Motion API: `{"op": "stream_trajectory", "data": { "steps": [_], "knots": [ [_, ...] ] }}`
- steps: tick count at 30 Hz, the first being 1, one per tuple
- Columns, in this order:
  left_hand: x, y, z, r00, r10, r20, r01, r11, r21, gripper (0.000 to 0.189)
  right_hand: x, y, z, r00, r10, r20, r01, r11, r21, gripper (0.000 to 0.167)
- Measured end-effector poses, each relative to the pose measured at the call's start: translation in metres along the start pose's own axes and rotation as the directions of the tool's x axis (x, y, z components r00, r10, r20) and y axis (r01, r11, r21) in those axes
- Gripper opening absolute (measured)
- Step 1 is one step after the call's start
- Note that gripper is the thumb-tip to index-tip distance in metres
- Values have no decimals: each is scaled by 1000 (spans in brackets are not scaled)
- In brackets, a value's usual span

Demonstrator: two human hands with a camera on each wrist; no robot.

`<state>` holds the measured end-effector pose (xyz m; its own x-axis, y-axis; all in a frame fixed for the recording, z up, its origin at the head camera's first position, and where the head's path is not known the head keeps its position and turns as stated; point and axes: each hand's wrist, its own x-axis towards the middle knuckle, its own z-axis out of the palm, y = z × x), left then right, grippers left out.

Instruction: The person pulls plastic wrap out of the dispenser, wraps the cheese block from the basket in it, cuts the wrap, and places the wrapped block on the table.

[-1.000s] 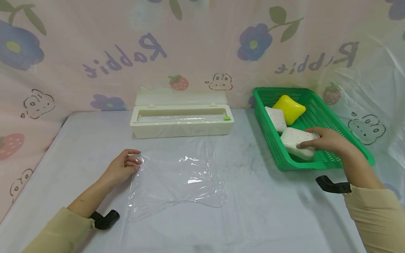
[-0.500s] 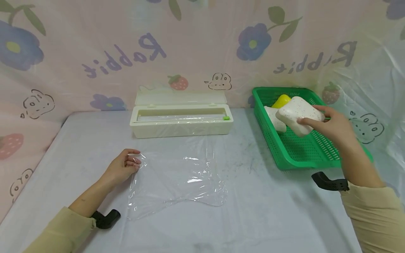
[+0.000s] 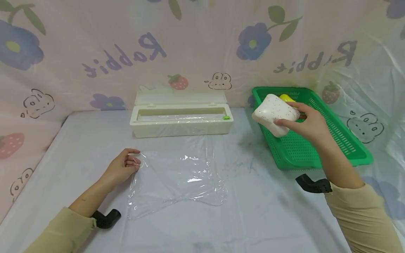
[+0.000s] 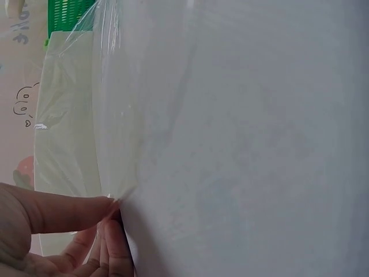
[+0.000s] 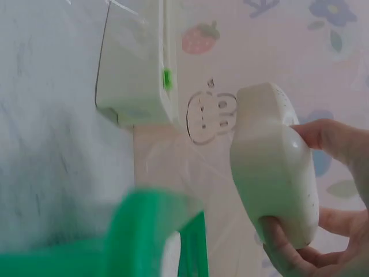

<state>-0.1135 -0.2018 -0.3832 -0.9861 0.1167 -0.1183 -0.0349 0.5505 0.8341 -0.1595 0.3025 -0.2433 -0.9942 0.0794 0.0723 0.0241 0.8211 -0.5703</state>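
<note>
My right hand (image 3: pixel 308 121) grips a white, pillow-shaped piece with dark specks (image 3: pixel 274 113), raised over the left side of the green basket (image 3: pixel 294 164). The right wrist view shows its thick, rounded side between the thumb and fingers (image 5: pixel 282 248). My left hand (image 3: pixel 121 165) pinches the left edge of a clear sheet of cling film (image 3: pixel 177 175). In the left wrist view the film is bunched between thumb (image 4: pixel 75 212) and fingers. The film runs from the cream cling film dispenser (image 3: pixel 181 130), whose lid stands up, and lies over the table.
A yellow pillow-shaped piece (image 3: pixel 286 98) shows in the basket, partly hidden behind the held piece. The dispenser has a green slider (image 3: pixel 226 117) at its right end. A patterned curtain (image 3: pixel 196 45) hangs behind the white-covered table (image 3: pixel 265 211).
My right hand has lifted the speckled white piece out of the basket's bottom and carried it up and left. The left hand and the film have stayed in place.
</note>
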Motion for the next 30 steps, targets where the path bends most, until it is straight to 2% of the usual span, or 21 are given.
{"op": "stream_trajectory", "data": {
  "steps": [9, 14, 22, 30],
  "knots": [
    [-1, 3, 0, 999, -32, 4, 32, 999, 34, 49, -3, -18, 20, 999, -27, 37, 25, 998, 55, 77],
    [-2, 4, 0, 999, -32, -2, 32, 999, 38, 48, -5, -28, 35, 995, -82, 58, 78, 995, 69, 75],
    [-2, 5, 0, 1000, -24, -1, 24, 999, 31, 48, -6, -35, 61, 975, -196, 105, 189, 979, 75, 72],
    [-2, 5, 0, 999, -41, 1, 41, 999, 29, 48, -6, -39, 77, 959, -240, 148, 225, 968, 112, 70]
  ]
}}
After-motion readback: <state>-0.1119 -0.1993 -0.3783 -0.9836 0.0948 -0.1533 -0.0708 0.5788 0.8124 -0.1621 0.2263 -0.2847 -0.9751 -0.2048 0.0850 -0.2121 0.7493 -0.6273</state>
